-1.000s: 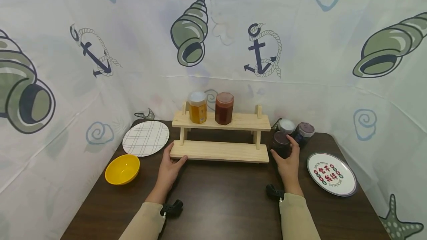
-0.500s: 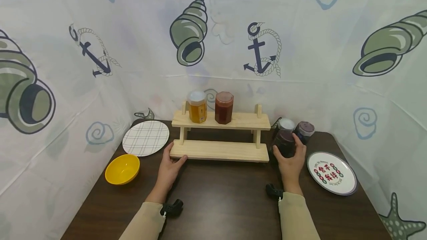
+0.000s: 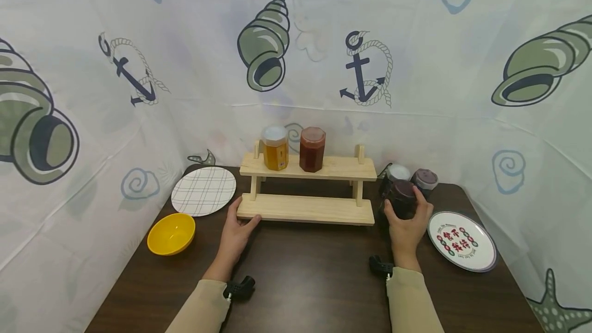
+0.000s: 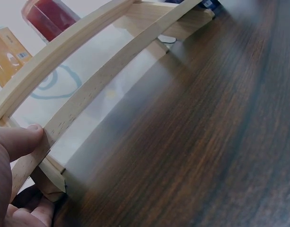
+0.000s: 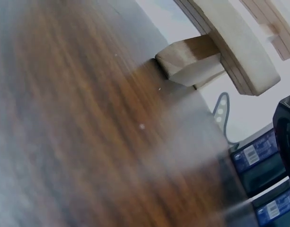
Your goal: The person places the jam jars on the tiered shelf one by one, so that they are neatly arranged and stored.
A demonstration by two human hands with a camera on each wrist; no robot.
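My right hand [image 3: 410, 227] grips a dark jar [image 3: 401, 197] by its sides, thumb on the left and fingers on the right. In the right wrist view only an edge of that jar [image 5: 287, 135] shows, apparently raised off the table. At the left end of a two-tier wooden rack [image 3: 305, 209], my left hand [image 3: 235, 235] pinches the lower board. The left wrist view has the thumb [image 4: 21, 139] against the board's front edge and fingertips low beside the foot. On the upper tier stand an amber jar [image 3: 276, 155] with a white lid and a reddish-brown jar [image 3: 312, 150].
Just behind the held jar are a white-lidded jar [image 3: 398, 172] and another dark jar [image 3: 425, 180]. A printed plate [image 3: 483, 256] lies to the right. On the left are a checked plate [image 3: 203, 191] and a yellow bowl [image 3: 171, 235]. A patterned cloth hangs behind the table.
The right hand and its dark jar have shifted right and slightly up in the head view, away from the rack's right end. The left hand stays on the rack.
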